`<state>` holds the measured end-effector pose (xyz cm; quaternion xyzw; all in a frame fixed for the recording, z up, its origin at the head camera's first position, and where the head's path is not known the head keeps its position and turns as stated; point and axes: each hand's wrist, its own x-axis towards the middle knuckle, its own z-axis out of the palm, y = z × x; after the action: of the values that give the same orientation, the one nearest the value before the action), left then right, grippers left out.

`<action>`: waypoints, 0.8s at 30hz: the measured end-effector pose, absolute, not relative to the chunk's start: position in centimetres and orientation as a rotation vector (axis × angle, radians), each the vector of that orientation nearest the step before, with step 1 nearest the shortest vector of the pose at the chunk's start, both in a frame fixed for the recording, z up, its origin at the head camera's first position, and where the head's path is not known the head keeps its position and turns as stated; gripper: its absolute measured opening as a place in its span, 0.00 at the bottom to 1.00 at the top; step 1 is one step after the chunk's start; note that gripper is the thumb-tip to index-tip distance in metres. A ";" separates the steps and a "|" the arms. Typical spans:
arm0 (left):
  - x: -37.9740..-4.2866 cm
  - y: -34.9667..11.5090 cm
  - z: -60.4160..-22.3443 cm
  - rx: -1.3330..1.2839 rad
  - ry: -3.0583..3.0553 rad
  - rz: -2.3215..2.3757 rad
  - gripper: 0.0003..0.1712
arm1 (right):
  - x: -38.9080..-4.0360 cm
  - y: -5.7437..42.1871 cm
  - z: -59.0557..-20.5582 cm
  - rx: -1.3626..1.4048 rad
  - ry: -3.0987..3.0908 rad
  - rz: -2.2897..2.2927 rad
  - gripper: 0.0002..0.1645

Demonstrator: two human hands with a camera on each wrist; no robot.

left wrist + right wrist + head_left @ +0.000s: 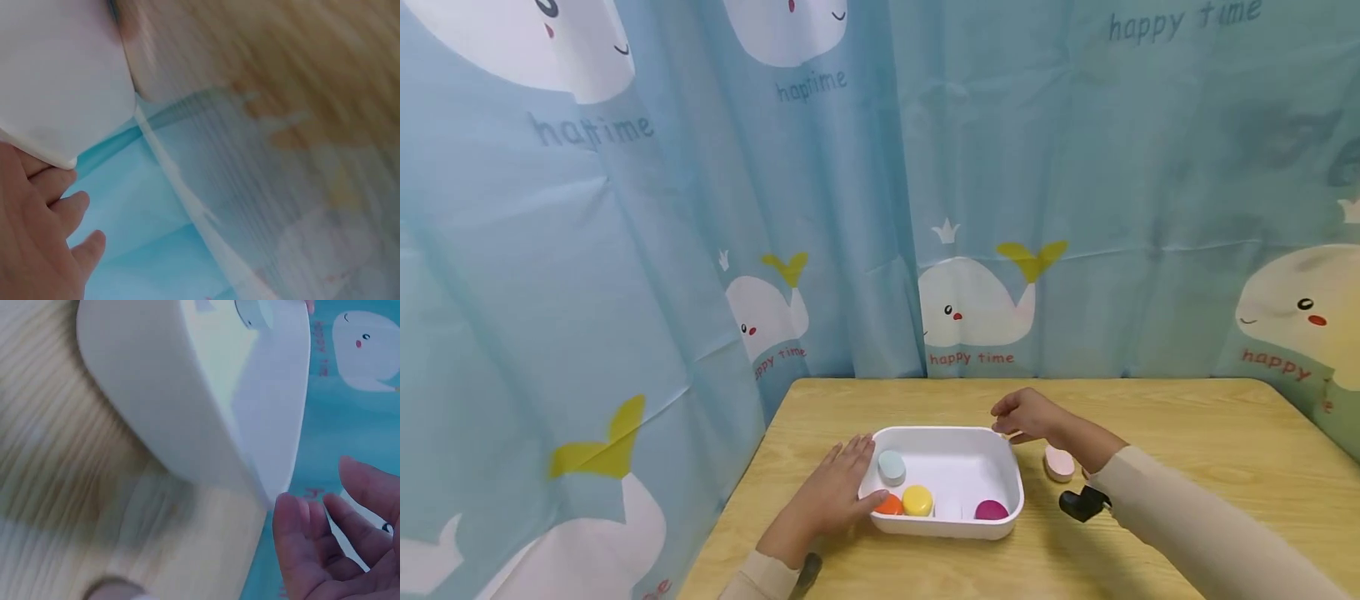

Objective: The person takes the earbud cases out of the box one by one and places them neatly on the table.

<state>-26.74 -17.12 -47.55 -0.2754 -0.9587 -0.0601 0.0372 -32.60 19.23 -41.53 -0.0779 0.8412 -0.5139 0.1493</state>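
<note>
beige-sleeved left hand (835, 487): fingers spread fairly straight along the left side of the tray and touching it, thumb reaching across the near left corner; nothing pinched.
right hand (1028, 414): by the far right corner of the tray, fingers loosely bent with a gap between them, holding nothing; whether a fingertip touches the rim, i cannot tell.
white tray (940, 527): upright on the table between both hands, rounded corners, four small rounded pieces inside.
pale blue piece (892, 468): inside, toward the far left.
orange piece (891, 505): inside at the near left corner, partly hidden.
yellow piece (917, 501): just right of the orange one, by the near wall.
magenta piece (992, 510): near right corner inside, its lower edge hidden by the near wall.
pink piece (1059, 463): outside, to the right of the tray, beside the right wrist.
table (1187, 417): light wood grain.
curtain (850, 167): blue, behind the table and to the left, printed with white whales and "happy time".
</note>
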 end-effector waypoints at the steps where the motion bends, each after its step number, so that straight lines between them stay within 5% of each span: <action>1: -26.8 -17.0 -47.5 -0.847 -2.940 -0.181 0.51 | -32.6 18.9 -41.6 -0.223 2.417 -1.477 0.21; 24: -26.6 -17.1 -47.3 -0.847 -2.930 -0.160 0.53 | -31.9 10.0 -45.6 -0.250 2.292 -1.557 0.12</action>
<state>-26.64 -17.07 -47.33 -0.2769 -0.9585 -0.0522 0.0436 -31.92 10.01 -45.60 -0.0883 0.8105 -0.5508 0.1788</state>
